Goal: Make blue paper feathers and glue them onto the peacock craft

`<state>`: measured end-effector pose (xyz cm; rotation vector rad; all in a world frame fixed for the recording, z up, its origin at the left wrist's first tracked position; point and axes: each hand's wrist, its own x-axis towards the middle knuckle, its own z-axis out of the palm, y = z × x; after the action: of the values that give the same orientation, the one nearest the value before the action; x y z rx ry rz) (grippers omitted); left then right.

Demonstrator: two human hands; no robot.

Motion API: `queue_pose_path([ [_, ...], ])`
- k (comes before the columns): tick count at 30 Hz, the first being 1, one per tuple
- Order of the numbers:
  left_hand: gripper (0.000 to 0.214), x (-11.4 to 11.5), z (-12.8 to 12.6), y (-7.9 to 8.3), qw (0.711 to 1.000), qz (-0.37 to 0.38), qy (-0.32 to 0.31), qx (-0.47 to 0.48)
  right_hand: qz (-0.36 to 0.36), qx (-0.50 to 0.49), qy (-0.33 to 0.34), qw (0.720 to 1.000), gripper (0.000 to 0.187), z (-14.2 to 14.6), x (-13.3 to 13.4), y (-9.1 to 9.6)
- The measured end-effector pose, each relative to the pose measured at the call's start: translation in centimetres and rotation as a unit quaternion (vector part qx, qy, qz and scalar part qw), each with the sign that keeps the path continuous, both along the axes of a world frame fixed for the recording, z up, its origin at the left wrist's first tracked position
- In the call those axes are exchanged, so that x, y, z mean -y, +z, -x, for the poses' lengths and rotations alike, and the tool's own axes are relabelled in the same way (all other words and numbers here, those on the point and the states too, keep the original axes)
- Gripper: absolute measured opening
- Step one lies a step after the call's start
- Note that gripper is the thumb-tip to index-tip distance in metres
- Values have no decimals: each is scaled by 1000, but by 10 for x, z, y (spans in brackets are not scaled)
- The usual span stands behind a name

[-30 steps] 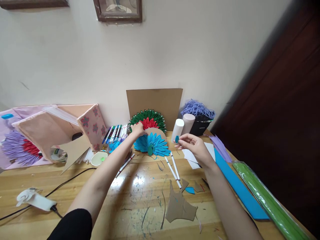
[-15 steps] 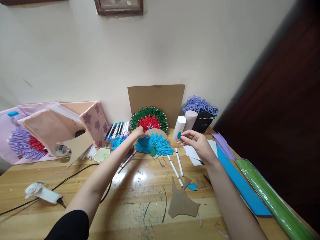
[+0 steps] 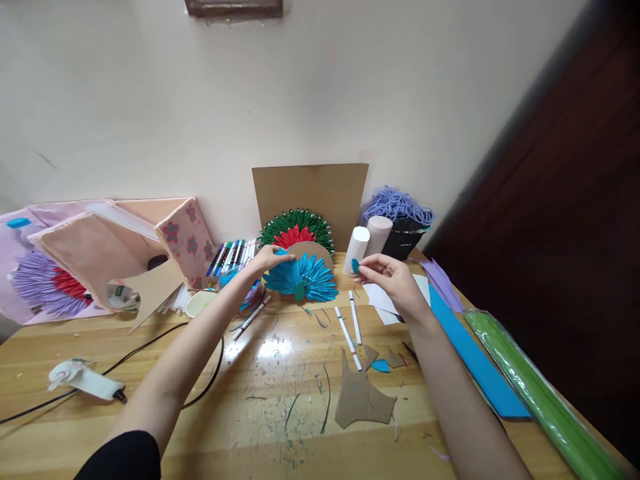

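My left hand (image 3: 273, 257) pinches the upper left edge of a blue petal fan (image 3: 317, 281). The fan is made of folded petals on a round brown cardboard backing (image 3: 316, 251), with a green piece (image 3: 300, 291) at its bottom middle. Between the thumb and fingertips of my right hand (image 3: 393, 277) is a small teal cut piece (image 3: 355, 266), held up in front of a white cylinder (image 3: 358, 248). Behind the blue fan stands a green and red petal fan (image 3: 270, 231), partly hidden by the cardboard.
Markers (image 3: 251, 318) lie around the fan. Cardboard scraps (image 3: 363, 400) lie nearer. A white glue gun (image 3: 87, 381) with its black cord is at left, beside a pink fabric box (image 3: 125, 243). Blue sheet (image 3: 475, 360) and a green pack (image 3: 540, 393) line the right edge.
My left hand has shifted to the fan's upper left edge, and the fan looks slightly turned. My right hand still holds the teal piece. The whole view has moved a little.
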<state>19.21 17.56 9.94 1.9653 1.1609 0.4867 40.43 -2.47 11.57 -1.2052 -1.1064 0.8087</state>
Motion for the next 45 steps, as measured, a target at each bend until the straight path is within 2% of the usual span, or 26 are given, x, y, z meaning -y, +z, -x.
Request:
queue_pose_path([
  [2, 44, 8, 11, 14, 999, -10, 17, 30, -5, 9, -6, 1000, 24, 1, 1, 0],
  [4, 43, 18, 28, 30, 993, -3, 58, 100, -7, 16, -12, 1000, 24, 2, 2, 1],
  [7, 40, 40, 59, 51, 977, 67, 70, 188, -2, 27, -21, 999, 24, 5, 7, 3],
  [9, 38, 58, 82, 60, 963, 111, 83, 233, 5, 35, -22, 999, 24, 8, 12, 5],
  [12, 33, 84, 111, 60, 942, 163, 118, 270, 13, 51, -19, 998, 21, 16, 21, 11],
  [17, 30, 109, 137, 40, 918, 206, 182, 286, 38, 89, 28, 995, 20, 40, 29, 20],
  [23, 29, 113, 139, 24, 915, 214, 192, 283, 42, 123, 40, 991, 19, 61, 28, 22],
  [36, 26, 113, 122, 20, 924, 223, 153, 272, 39, 182, 41, 982, 14, 64, 28, 16],
  [45, 27, 110, 117, 13, 921, 226, 172, 268, 47, 225, 51, 972, 12, 65, 28, 17],
])
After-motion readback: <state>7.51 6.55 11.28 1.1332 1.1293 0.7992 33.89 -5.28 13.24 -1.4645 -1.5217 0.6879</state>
